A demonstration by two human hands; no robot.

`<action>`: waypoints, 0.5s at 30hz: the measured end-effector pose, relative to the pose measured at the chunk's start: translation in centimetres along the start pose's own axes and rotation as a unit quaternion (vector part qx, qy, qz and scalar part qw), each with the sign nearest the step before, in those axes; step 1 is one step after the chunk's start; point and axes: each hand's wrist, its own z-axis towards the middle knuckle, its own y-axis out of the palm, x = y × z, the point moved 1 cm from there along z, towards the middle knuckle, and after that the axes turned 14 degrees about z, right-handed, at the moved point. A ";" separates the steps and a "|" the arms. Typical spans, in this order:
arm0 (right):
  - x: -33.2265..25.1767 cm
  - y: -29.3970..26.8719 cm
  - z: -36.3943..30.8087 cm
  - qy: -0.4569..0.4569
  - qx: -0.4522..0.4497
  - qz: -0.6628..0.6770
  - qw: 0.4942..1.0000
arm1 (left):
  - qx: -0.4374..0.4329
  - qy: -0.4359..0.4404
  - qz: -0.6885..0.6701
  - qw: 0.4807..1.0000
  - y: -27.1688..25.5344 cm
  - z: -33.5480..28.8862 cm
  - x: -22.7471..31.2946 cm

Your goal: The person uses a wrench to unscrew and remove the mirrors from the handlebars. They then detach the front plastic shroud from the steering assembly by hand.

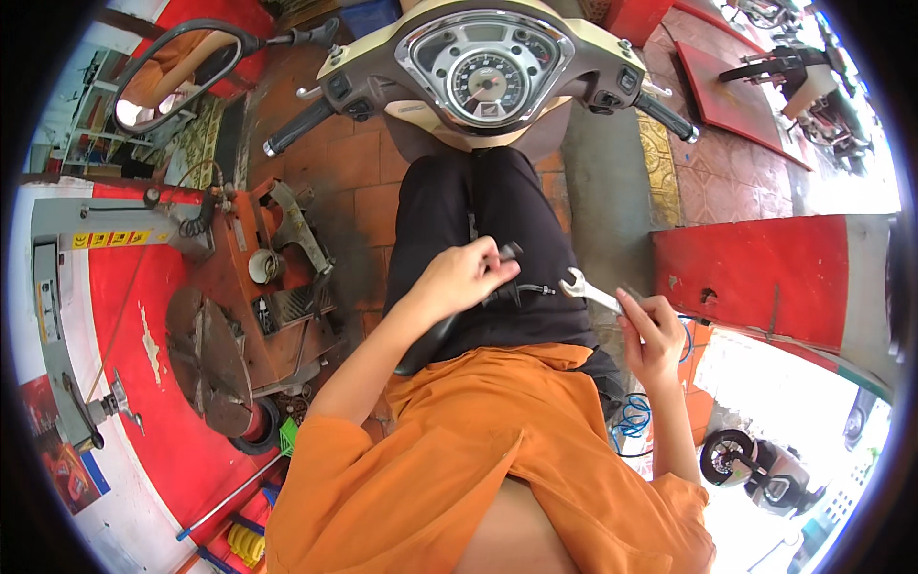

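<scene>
From where I stand, the left hand is closed around a black piece above the dark trousers, with a thin metal tip poking out toward the right. The right hand pinches a wrench near one end; its open mouth sits just beside the tip, apparently apart from it. I can't tell how the piece continues under the fingers. To do this well, I'd keep the left grip firm and the tip exposed, bring the wrench in level, and seat its mouth fully on any flats before turning. A half-seated wrench could slip and knock the knuckles or mark the thread.
</scene>
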 end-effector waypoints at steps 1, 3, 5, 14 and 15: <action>0.1 0.1 0.6 -0.002 0.005 -0.003 1.000 | -0.005 0.029 0.057 0.998 -0.5 -0.4 1.3; 0.7 0.3 1.9 -0.020 0.036 0.036 0.998 | -0.022 0.035 0.140 0.989 0.1 -0.6 2.0; 2.1 0.4 2.7 -0.031 0.039 0.041 0.998 | 0.078 0.090 0.153 0.981 2.5 -0.5 0.2; 10.7 -4.1 17.9 0.148 0.118 0.265 0.945 | 0.225 0.080 0.104 0.965 -6.1 0.2 2.8; 12.1 -4.6 19.8 0.145 0.122 0.264 0.946 | 0.261 0.088 0.110 0.955 -7.9 0.7 3.0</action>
